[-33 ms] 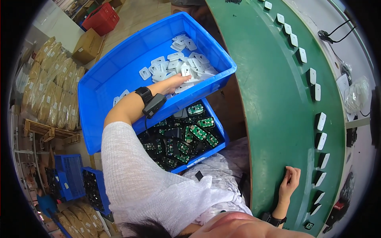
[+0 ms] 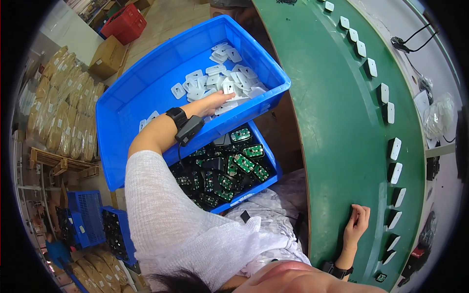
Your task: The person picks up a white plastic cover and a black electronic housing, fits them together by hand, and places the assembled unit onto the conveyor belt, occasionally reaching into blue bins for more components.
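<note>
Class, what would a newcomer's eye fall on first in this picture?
Probably the big blue bin, left of centre, with flat white pieces heaped inside and the left hand among them. Next, the green table on the right, where white-and-black pieces line up along its right side.

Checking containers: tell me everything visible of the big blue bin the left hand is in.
The big blue bin is rectangular, open-topped and looks like plastic, with high walls and a rim. It sits aslant, left of the green table, partly hiding a lower blue bin. White covers lie inside, mostly heaped toward the table side. The left hand is among them; its support is hidden.
</note>
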A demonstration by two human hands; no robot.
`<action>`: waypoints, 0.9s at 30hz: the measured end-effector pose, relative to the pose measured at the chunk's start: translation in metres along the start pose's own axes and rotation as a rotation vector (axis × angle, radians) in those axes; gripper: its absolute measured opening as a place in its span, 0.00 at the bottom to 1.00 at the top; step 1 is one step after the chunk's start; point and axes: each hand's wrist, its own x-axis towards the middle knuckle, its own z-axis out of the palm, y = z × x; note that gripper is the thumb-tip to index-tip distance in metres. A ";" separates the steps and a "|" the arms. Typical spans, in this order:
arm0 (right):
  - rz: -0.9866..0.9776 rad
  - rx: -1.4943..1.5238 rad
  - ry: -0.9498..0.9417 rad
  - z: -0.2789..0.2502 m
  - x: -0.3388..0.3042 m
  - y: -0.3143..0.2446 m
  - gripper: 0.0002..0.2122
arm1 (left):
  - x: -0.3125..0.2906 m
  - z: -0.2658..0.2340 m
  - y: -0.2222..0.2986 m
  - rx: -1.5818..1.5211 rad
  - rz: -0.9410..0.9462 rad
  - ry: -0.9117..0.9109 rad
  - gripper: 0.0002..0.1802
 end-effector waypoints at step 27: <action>-0.016 -0.036 0.027 -0.004 0.005 -0.011 0.10 | -0.053 -0.072 -0.004 -0.022 0.049 0.089 0.21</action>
